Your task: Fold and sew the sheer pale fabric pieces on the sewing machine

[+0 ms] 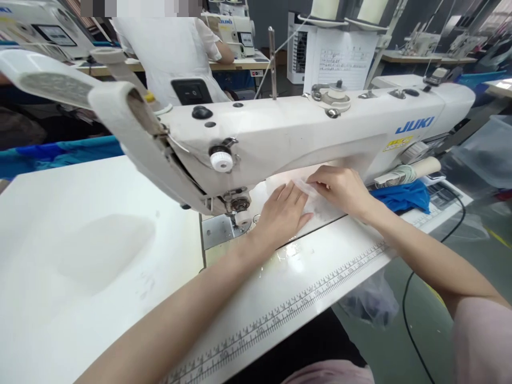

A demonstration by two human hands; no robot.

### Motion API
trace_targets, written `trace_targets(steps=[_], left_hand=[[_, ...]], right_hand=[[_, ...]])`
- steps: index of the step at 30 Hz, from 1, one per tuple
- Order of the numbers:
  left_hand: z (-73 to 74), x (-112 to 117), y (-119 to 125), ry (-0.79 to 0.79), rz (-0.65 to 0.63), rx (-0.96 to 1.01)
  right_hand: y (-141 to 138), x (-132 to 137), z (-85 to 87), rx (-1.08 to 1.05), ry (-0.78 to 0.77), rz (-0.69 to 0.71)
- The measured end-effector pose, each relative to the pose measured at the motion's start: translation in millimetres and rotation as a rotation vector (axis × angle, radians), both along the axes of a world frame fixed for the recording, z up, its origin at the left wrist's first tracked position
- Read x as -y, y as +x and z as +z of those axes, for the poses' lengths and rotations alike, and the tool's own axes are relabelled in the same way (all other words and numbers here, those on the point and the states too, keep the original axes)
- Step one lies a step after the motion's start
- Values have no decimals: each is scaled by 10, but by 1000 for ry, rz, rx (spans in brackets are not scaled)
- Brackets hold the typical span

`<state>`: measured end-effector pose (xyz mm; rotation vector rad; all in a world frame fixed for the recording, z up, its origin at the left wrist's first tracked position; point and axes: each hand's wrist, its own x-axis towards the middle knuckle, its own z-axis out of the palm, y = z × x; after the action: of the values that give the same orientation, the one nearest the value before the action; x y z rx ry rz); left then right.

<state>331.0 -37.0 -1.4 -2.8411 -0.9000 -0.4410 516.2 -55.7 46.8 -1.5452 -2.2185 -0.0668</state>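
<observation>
A white JUKI sewing machine (280, 133) stretches across the view, its presser foot (234, 221) over the metal needle plate (218, 230). Under the machine's arm, my left hand (282, 216) lies flat with its fingers spread on the machine bed, at the edge of a thin, whitish, see-through piece (304, 186). My right hand (340, 188) is to the right of it, thumb and forefinger pinched on that piece. Whether the piece is cloth or plastic film I cannot make out.
Blue cloth (404, 196) and a thread cone (426, 166) lie at the right end of the table. A printed ruler (296, 304) runs along the front edge. Behind the machine is a person in white (172, 53). A black cable (408, 288) hangs at right.
</observation>
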Motion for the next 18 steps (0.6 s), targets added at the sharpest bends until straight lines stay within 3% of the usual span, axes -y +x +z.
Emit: trace_targets(steps=[1, 4, 7, 10, 12, 15, 18], left_hand=[[-15, -41, 27, -11, 15, -32], [-30, -102, 47, -32, 16, -72], [-7, -61, -8, -49, -7, -21], [65, 117, -173, -200, -4, 156], [147, 323, -359, -426, 62, 377], [288, 707, -670, -787, 205, 803], [361, 1044, -874, -900, 190, 865]], right_hand=[[-19, 86, 78, -35, -60, 70], [-132, 405, 294, -47, -451, 365], [-329, 691, 359, -103, -809, 537], [-544, 814, 254, -333, -774, 433], [-658, 810, 141, -511, -707, 325], [-791, 753, -5, -727, -714, 293], [-914, 713, -69, -841, -780, 311]])
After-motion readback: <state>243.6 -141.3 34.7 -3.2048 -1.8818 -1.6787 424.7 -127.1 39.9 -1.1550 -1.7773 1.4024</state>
